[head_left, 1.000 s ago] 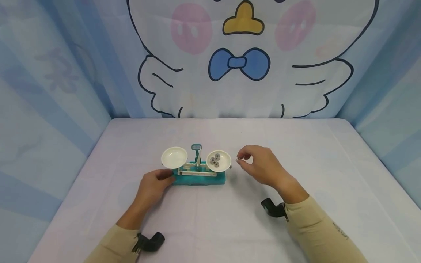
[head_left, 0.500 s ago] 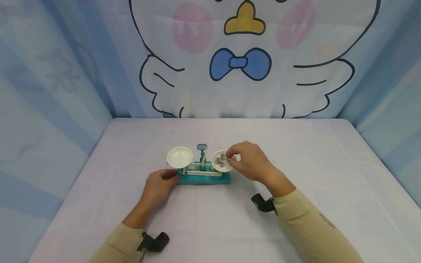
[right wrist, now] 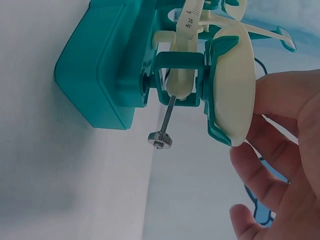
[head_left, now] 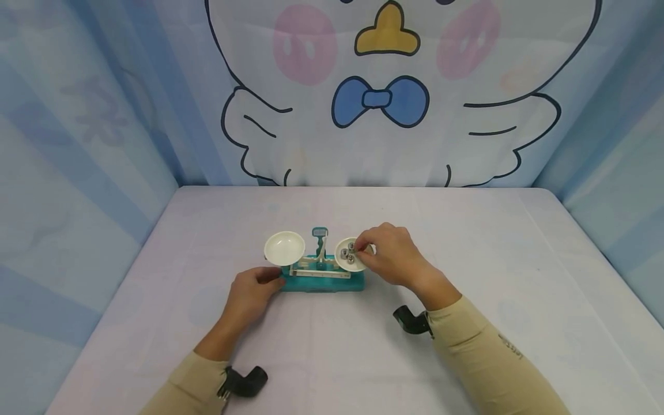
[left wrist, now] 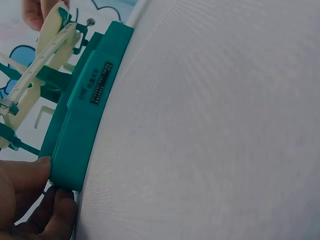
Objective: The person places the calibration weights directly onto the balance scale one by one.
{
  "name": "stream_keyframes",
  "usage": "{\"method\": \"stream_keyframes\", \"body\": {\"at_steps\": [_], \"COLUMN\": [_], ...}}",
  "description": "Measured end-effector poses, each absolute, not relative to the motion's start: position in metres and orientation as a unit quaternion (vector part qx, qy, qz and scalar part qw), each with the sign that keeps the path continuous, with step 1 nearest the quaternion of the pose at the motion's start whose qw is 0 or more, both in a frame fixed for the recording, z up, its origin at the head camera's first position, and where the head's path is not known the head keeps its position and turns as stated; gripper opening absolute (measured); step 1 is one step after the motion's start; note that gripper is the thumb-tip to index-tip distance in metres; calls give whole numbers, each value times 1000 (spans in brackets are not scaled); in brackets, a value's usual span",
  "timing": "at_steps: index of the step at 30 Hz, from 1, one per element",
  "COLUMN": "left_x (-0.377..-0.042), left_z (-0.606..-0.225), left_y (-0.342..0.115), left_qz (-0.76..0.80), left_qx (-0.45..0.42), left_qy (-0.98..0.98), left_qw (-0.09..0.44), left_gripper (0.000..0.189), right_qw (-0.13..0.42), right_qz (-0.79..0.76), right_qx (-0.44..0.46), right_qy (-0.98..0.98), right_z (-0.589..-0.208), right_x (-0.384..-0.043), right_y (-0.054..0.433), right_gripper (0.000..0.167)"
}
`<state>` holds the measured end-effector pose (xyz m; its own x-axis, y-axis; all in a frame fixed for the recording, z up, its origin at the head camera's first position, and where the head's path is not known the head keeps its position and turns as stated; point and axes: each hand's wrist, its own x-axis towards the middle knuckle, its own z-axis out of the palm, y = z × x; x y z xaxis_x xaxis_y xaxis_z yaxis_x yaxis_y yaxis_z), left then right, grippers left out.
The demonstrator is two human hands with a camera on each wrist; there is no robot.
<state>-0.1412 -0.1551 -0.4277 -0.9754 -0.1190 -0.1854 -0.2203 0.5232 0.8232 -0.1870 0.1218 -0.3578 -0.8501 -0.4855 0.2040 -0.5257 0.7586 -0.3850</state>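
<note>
Head view: we see left hand (head_left: 253,295) gripping balance base (head_left: 323,282) at left end, right hand (head_left: 396,253) over right pan (head_left: 339,246), grasp unclear.

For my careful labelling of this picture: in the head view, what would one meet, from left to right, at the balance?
Left hand, left white pan, teal upright, right white pan, right hand.

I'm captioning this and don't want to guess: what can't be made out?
Head view: anything the right hand may pinch; the hand itself hides it.
Head view: any markings on the metal pieces; too small.
Right wrist: inside of the right pan; its underside hides it.
Left wrist: wording on the label; blurred.
</note>
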Motion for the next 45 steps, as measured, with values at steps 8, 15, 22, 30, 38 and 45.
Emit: {"method": "stream_keyframes", "body": {"at_steps": [8, 15, 22, 30, 38, 45], "left_x": [-142, -141, -141, -141, -140, -140], "left_z": [-429, -429, -428, -428, -427, -427], "left_y": [-154, -153, -153, -153, -152, -153], "left_qz": [476, 473, 474, 478, 471, 472], "left_qx": [-101, -102, -105, -106, -113, -104], "left_qy": [872, 874, 873, 870, 873, 874], "left_qw": [52, 50, 53, 54, 58, 56], "left_gripper": [37, 36, 37, 37, 38, 38], "right_qw": [46, 51, 35, 8, -18, -35], "right_qz": [219, 223, 261, 269, 250, 254], "right_qx": [268, 262, 225, 179, 133, 118], "right_qy": [-937, -938, -938, -946, -959, -959], "right_z": [-356, -354, -348, -353, -370, -382], "right_x": [-186, -186, -183, -178, -171, -166], "right_y": [120, 125, 144, 177, 215, 234], "right_gripper": [8, 10, 13, 20, 28, 31]}}
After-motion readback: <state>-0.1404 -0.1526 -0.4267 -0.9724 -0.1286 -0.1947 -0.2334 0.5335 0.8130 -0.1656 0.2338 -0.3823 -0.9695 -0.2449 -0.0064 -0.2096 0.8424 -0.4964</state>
